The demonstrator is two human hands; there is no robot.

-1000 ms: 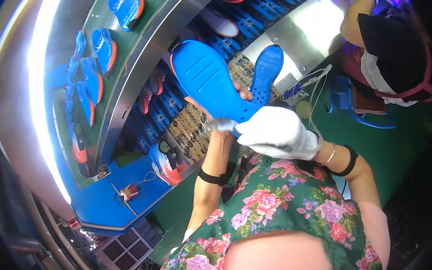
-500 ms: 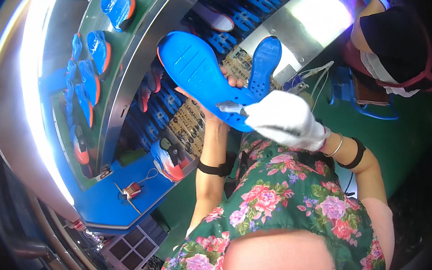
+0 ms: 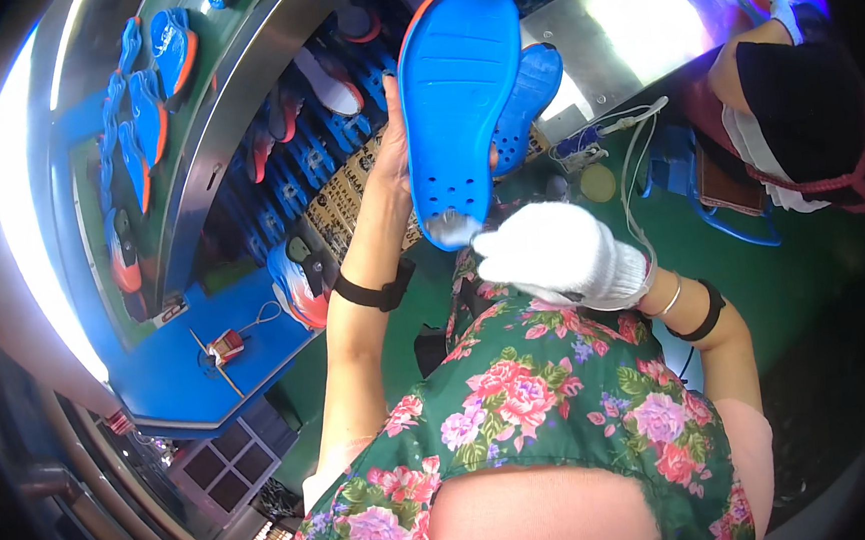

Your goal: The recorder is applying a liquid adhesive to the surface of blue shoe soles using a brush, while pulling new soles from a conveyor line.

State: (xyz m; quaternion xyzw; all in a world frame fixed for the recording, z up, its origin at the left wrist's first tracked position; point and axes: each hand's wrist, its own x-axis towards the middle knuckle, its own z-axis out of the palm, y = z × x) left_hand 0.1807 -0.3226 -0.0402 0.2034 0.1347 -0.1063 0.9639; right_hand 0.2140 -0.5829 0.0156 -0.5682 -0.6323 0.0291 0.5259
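Observation:
My bare left hand (image 3: 396, 152) is wrapped round a blue shoe sole (image 3: 461, 77) with an orange edge, held up with its grooved, hole-dotted face showing. Behind it, to the right, a second blue sole (image 3: 528, 93) is partly covered; my left fingertips lie close to it, and I cannot tell if they hold it too. In a white knitted glove, my right hand (image 3: 557, 251) is closed on a brush whose handle is hidden. The pale brush tip (image 3: 456, 229) touches the lower end of the front sole, just below its holes.
A metal-edged conveyor (image 3: 224, 79) at the left carries several blue soles (image 3: 147, 114). Racks with more shoe parts stand below and behind. A blue shelf (image 3: 179, 373) holds a small red item (image 3: 225, 347) beside a shoe (image 3: 298, 284). A co-worker (image 3: 791, 94) sits at the right.
My left hand has raised and turned the front sole more upright. The brush has shifted from among the holes to the sole's lower end. My view has also shifted.

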